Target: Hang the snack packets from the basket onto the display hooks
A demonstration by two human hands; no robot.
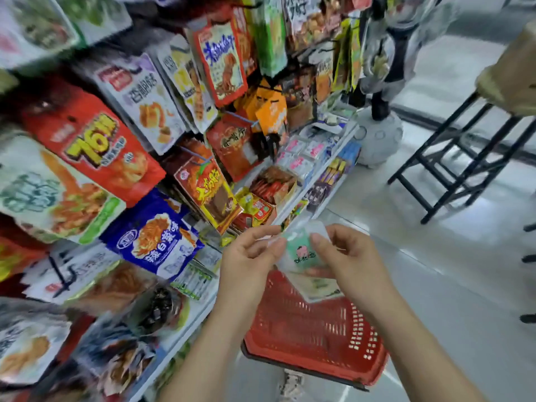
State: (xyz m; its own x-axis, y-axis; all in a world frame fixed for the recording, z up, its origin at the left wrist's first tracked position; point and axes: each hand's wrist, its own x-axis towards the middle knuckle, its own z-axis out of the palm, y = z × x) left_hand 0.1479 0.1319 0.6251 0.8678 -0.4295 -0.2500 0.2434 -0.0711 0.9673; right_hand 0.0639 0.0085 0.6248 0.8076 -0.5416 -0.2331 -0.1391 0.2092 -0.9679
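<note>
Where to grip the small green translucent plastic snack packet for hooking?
Probably its side edges, pinched from left and right, as the left hand and right hand hold the green translucent snack packet: flat, thin film, and the top edge is left clear for hanging.

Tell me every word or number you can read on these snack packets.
"辣白菜", probably: blue packet.
"70", uncertain, in big yellow digits: red packet.
Pink lettering on the green packet pinched by left hand and right hand: too blurred.
Other hanging packets: Chinese print, too blurred.
</note>
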